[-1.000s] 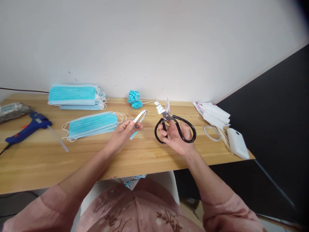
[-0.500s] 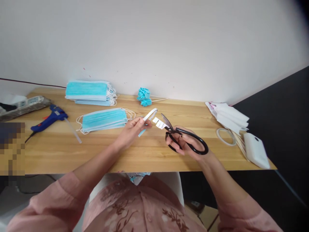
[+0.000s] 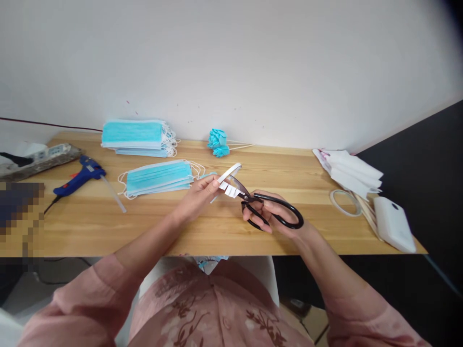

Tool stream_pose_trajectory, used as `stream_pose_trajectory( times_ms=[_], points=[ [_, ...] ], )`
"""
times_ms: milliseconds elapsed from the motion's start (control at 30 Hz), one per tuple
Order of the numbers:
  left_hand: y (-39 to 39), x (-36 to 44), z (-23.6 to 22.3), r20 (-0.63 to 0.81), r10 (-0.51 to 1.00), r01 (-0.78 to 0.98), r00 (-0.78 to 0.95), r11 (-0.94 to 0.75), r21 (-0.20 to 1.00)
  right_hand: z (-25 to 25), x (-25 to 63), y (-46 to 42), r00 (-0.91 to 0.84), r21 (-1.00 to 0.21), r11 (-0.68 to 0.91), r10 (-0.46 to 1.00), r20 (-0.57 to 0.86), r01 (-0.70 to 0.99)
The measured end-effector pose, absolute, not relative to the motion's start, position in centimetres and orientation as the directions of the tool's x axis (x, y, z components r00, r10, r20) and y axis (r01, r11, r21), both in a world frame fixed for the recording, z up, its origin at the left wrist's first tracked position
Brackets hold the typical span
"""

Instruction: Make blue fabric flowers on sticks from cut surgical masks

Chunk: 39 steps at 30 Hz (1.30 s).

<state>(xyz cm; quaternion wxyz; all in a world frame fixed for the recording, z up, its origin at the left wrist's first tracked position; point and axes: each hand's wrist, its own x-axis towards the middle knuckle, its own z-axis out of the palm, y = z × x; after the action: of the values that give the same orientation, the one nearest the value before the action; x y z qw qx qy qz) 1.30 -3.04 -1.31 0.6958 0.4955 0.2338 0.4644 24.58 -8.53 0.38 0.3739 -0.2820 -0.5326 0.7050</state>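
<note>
My left hand [image 3: 203,192] pinches a narrow white tape roll [image 3: 231,170], seen almost edge-on, between thumb and fingers. In my right hand [image 3: 277,214] are black-handled scissors [image 3: 277,205], fingers through the loops. Their blades are spread and point at the tape beside my left fingertips; whether they touch it I cannot tell. Several short white pieces [image 3: 230,191] sit in a row along the lower blade. A thin light-blue strip [image 3: 208,175] shows behind my left hand. Left of it lie blue face masks [image 3: 159,178] with white ear loops.
A taller mask stack [image 3: 132,135] and blue flowers on sticks [image 3: 217,139] lie near the wall. At left are a blue glue gun [image 3: 81,176] and a power strip [image 3: 47,156]. At right lie white sheets [image 3: 354,168], a white ring [image 3: 345,202] and a white box-shaped device [image 3: 394,224].
My right hand has moved the scissors left, bringing the blades and white pieces up to the tape roll. My left hand keeps its hold. The whole view has shifted slightly.
</note>
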Motion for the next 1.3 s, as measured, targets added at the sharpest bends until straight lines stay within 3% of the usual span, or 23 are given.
stream_pose_trajectory(
  times_ms=[667, 1300],
  points=[
    [-2.7, 1.5, -2.0, 0.132, 0.874, -0.505, 0.468, 0.142, 0.852, 0.4, 23.7, -8.3, -0.556, -0.946, -0.118, 0.828, 0.074, -0.302],
    [-3.0, 1.4, -1.5, 0.14, 0.887, -0.507, 0.44, 0.117, 0.854, 1.2, 23.4, -8.7, -0.539, -0.967, -0.12, 0.842, 0.02, -0.223]
  ],
)
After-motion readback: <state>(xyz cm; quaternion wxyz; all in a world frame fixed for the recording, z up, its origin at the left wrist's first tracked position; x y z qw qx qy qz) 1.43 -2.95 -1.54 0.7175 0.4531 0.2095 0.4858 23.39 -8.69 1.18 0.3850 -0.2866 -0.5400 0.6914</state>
